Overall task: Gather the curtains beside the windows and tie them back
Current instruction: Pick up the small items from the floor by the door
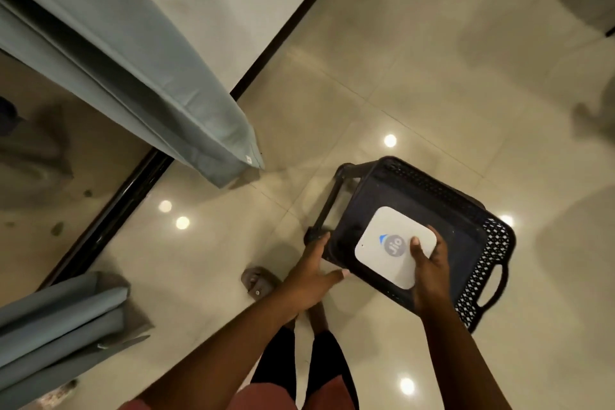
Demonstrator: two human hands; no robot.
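Left hand [311, 273] grips black basket [432, 206] near edge; right hand [429, 263] pinches white router [392, 245]. Curtain [139, 76] hem hangs just beside; open floor [432, 76] beyond.

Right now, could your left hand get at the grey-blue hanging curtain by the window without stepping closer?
Probably not. The left hand grips the black plastic basket at its near corner, and the grey-blue hanging curtain hangs well off to the left across open tiled floor. It must let go first.

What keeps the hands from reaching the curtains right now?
Both hands are occupied: the left hand holds the edge of a black plastic stool, and the right hand holds a white router on it. Only bare floor lies between the stool and the curtain.
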